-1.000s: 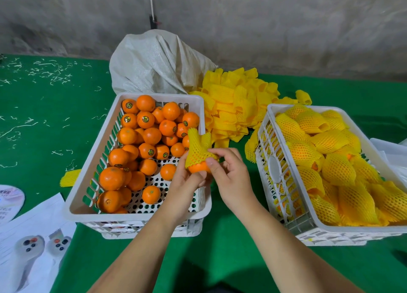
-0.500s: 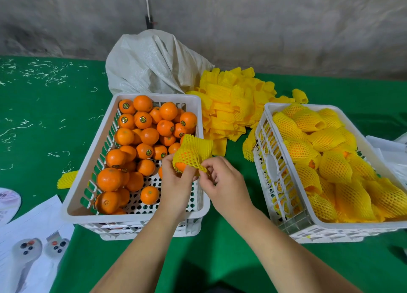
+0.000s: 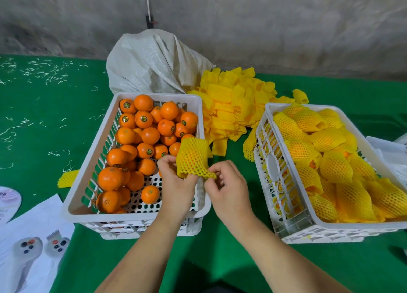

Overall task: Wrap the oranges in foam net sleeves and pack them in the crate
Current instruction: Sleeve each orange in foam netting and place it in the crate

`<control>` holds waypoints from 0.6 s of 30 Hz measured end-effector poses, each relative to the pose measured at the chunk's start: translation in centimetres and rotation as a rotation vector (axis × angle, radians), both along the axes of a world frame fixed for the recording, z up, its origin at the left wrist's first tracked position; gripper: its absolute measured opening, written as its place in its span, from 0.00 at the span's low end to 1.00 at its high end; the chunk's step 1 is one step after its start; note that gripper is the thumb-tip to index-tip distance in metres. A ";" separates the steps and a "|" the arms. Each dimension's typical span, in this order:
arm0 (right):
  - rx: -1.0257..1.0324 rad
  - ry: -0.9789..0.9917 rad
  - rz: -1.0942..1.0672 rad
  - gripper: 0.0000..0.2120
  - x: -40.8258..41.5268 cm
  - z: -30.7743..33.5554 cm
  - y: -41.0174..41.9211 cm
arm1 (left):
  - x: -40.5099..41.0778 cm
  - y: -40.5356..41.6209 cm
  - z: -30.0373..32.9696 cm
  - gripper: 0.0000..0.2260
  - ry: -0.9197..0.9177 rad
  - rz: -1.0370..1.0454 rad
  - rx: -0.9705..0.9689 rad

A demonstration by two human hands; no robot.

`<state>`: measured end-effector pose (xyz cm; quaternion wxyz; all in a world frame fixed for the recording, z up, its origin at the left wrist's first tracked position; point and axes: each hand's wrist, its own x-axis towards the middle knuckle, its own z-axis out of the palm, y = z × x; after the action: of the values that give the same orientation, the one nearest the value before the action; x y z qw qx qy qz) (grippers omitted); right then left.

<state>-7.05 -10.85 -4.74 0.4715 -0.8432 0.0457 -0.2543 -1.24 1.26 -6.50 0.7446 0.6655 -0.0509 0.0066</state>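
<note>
An orange inside a yellow foam net sleeve (image 3: 193, 157) is held over the right rim of the left white crate (image 3: 88, 171), which holds several bare oranges (image 3: 144, 136). My left hand (image 3: 177, 182) grips the sleeved orange from below left. My right hand (image 3: 226, 187) pinches the sleeve's lower right edge. The right white crate (image 3: 286, 224) is filled with several sleeved oranges (image 3: 334, 167). A heap of loose yellow sleeves (image 3: 233, 105) lies behind, between the two crates.
A grey woven sack (image 3: 154, 63) slumps behind the left crate. One loose sleeve (image 3: 67, 178) lies left of that crate. White papers printed with controllers (image 3: 28, 244) cover the near left corner. White plastic (image 3: 394, 154) lies at the far right. A concrete wall backs the green table.
The sleeve has been pulled down over the orange, so the fruit now shows only through the net. Both hands with the orange shifted slightly left and up over the left crate's rim.
</note>
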 end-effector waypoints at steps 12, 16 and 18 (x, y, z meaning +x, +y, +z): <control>0.100 0.109 0.018 0.18 0.7 0.8 0.0 | 0.1 0.4 0.4 0.22 0.047 -0.191 -0.044; 0.099 0.003 -0.004 0.11 0.3 -0.1 0.2 | 0.1 0.1 0.4 0.21 0.010 -0.050 0.005; 0.279 0.016 0.028 0.11 0.0 -0.3 0.5 | 0.0 0.1 0.5 0.22 -0.023 -0.001 0.018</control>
<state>-7.07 -10.33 -5.02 0.5870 -0.7721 0.0727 -0.2323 -1.23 1.39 -6.04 0.7378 0.6722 -0.0600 0.0133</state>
